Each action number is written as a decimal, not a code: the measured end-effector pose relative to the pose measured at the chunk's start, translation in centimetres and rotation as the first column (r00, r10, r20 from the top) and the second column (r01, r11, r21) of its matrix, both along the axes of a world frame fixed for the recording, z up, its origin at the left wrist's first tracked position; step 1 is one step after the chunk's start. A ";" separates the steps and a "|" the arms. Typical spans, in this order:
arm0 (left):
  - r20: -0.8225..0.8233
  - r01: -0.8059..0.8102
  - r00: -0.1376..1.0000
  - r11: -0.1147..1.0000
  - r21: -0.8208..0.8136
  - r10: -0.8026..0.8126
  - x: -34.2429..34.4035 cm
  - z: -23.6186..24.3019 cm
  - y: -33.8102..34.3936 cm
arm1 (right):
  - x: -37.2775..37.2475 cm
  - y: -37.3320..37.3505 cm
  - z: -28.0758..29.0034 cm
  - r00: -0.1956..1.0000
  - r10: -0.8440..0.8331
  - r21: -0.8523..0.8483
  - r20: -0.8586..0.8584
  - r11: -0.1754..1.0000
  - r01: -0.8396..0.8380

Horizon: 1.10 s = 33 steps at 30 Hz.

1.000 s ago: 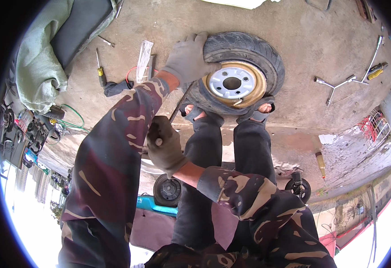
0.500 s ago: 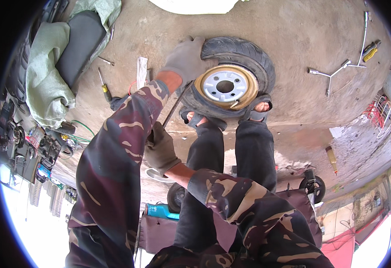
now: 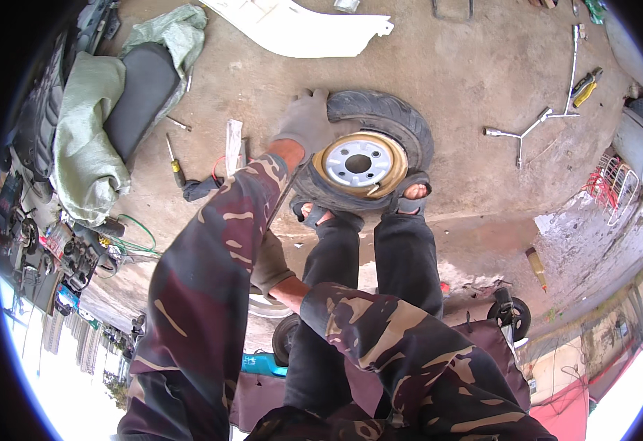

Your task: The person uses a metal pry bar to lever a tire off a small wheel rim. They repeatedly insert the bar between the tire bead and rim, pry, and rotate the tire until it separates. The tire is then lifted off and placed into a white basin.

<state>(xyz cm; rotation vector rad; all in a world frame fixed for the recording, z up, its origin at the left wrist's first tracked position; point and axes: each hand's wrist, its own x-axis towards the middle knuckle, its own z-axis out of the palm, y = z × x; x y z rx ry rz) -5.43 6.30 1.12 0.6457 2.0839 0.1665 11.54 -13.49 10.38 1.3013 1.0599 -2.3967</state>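
Note:
A black tyre (image 3: 410,121) lies on the floor around a steel wheel rim, gold at its edge with a pale silver centre (image 3: 357,163). My left hand (image 3: 304,123), in a grey glove, is closed on the tyre's left side, its fingers on the rubber. Lower down, my right hand (image 3: 271,264), also gloved, grips a thin metal tyre lever (image 3: 282,200) that slants up to the tyre's left edge. My left sleeve hides part of the right hand and of the lever; where its tip meets the rim is covered. My sandalled feet (image 3: 413,192) press against the tyre's near side.
A three-armed socket wrench (image 3: 521,135) and yellow-handled pliers (image 3: 584,90) lie at right. At left are a screwdriver (image 3: 174,163), a black seat (image 3: 141,99) and a pale green sack (image 3: 86,140). A white panel (image 3: 307,33) lies beyond the tyre. Behind my legs stands a wheeled low seat (image 3: 259,400).
The whole view has shifted, showing more floor beyond the tyre. My left hand keeps its place on the tyre. My right hand, still on the lever, is now more covered by the left sleeve.

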 end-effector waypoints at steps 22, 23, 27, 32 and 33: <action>-0.184 0.134 0.975 0.989 0.056 -0.122 2.2 -1.6 3.6 | 2.3 -1.6 -0.4 0.977 -0.127 -0.003 -0.169 0.992 0.129; -0.175 0.134 0.977 0.990 0.046 -0.124 2.1 -1.8 3.5 | 2.2 -1.5 -0.4 0.981 -0.102 0.055 -0.166 0.992 0.113; -0.173 0.135 0.980 0.960 0.244 -0.094 1.4 -1.8 1.0 | 1.5 0.0 0.2 0.994 0.065 0.389 -0.085 0.921 -0.027; -0.137 -0.036 0.990 0.998 0.045 0.042 2.4 0.0 -6.5 | 1.5 2.8 1.6 0.983 0.182 0.446 -0.004 0.880 -0.161; -0.115 -0.073 0.991 0.997 -0.039 0.068 3.1 0.3 -7.9 | 1.5 3.0 1.5 0.980 0.200 0.454 0.001 0.873 -0.179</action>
